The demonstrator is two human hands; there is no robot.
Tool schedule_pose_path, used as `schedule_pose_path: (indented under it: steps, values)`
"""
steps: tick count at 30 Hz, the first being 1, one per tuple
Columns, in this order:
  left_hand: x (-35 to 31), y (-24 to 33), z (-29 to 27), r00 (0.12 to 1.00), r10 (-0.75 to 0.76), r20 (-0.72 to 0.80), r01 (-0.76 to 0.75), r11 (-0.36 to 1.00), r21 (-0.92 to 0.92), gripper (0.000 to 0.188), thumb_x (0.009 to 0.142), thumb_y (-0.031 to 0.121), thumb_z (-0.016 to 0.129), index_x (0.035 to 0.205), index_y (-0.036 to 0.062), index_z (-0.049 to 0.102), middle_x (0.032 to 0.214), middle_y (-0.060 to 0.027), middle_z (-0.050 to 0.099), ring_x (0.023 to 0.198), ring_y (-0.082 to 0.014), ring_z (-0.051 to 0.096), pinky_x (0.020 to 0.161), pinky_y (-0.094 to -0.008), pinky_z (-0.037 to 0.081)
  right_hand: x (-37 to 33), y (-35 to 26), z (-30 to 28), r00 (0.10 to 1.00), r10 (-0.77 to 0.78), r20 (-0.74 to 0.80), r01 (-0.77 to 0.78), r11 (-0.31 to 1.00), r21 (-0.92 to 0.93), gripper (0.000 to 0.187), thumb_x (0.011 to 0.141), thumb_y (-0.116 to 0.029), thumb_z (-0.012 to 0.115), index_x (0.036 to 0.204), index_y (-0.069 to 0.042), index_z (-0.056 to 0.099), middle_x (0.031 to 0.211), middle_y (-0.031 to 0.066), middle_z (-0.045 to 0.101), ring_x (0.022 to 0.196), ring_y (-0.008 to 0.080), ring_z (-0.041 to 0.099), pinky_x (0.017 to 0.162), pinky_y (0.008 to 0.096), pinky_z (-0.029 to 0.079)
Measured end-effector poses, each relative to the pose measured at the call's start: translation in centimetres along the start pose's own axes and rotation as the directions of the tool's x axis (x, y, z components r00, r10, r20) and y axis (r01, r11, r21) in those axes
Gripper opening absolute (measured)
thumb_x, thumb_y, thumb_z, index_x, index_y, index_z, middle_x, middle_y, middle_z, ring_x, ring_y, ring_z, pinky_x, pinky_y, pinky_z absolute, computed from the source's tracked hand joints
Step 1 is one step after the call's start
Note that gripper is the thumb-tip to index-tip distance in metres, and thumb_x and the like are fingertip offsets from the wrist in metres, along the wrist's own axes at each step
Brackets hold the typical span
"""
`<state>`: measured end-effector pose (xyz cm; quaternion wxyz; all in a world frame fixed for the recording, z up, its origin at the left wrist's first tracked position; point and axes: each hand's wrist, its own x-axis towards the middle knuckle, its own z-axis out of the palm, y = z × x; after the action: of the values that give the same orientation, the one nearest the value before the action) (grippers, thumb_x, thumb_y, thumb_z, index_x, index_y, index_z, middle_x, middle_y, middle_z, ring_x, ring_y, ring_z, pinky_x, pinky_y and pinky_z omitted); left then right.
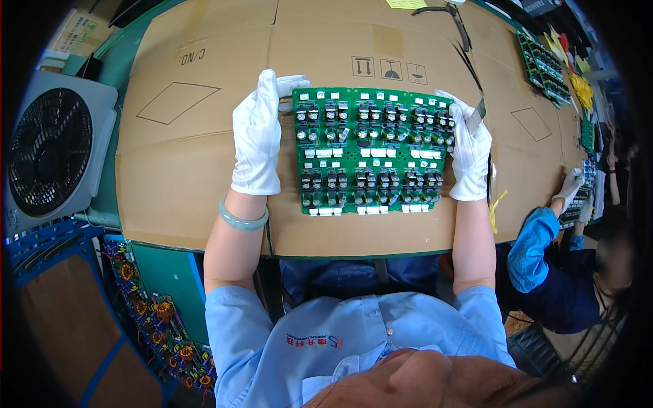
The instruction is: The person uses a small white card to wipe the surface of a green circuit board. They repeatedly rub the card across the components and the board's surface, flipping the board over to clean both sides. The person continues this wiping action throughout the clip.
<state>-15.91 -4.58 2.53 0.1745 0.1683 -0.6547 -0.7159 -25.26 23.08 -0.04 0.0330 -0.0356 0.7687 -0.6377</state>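
Observation:
A green circuit board panel (371, 161), crowded with rows of black transistors, round capacitors and white connectors, is held tilted above the cardboard-covered bench. My left hand (258, 139), in a white glove, grips its upper left edge, with some fingers partly hidden behind it. My right hand (471, 153), also gloved, closes round the upper right edge. A thin dark tool with a grey metal part (478, 115), looking like tweezers, shows at the right hand's fingers; whether the hand holds it or it lies behind is unclear.
Brown cardboard (197, 156) covers the bench. A box fan (58, 149) stands at the left, above boards with copper coils (160, 313). Dark-handled pliers (454, 20) lie at the back. More circuit boards (544, 68) lie far right, where a co-worker's gloved hand (570, 187) handles boards.

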Motion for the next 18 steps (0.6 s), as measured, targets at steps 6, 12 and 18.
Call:
schedule_pose_path:
  steps: [6, 12, 18]
  values:
    - [0.1, -0.2, -0.1, 1.0, 0.027, 0.0, -0.027, 1.0, -0.003, 0.054, 0.102, 0.04, 0.04, 0.106, -0.0077, 0.065, 0.097, -0.0135, 0.07, 0.088, -0.0195, 0.065, 0.085, -0.0303, 0.049, -0.1, 0.3, -0.1, 1.0, 0.024, -0.008, -0.024, 0.998, 0.057, 0.028, 0.096, -0.028, 0.061, 0.109, -0.004, 0.069, 0.067, -0.0076, 0.055, 0.054, -0.0004, 0.041, 0.045, 0.0174, 0.03]
    - [0.1, -0.5, -0.1, 0.996, 0.088, -0.009, -0.088, 0.996, 0.019, 0.051, 0.103, 0.037, 0.04, 0.105, -0.0081, 0.064, 0.095, -0.0142, 0.069, 0.087, -0.0184, 0.065, 0.083, -0.0305, 0.05, -0.1, 1.0, -0.4, 0.999, -0.027, 0.019, 0.027, 0.999, 0.027, 0.036, 0.1, -0.032, 0.051, 0.117, -0.004, 0.067, 0.085, -0.0061, 0.065, 0.055, -0.0028, 0.04, 0.046, 0.0155, 0.025]
    - [0.1, -0.4, 0.0, 0.998, 0.065, -0.019, -0.065, 0.998, 0.01, 0.049, 0.103, 0.035, 0.04, 0.104, -0.0077, 0.064, 0.094, -0.0136, 0.07, 0.088, -0.0172, 0.064, 0.084, -0.0301, 0.049, -0.6, -0.2, -0.3, 0.996, -0.072, 0.058, 0.071, 0.997, 0.023, 0.035, 0.099, -0.029, 0.052, 0.118, -0.002, 0.065, 0.089, -0.0034, 0.065, 0.062, -0.0013, 0.042, 0.052, 0.0159, 0.03]
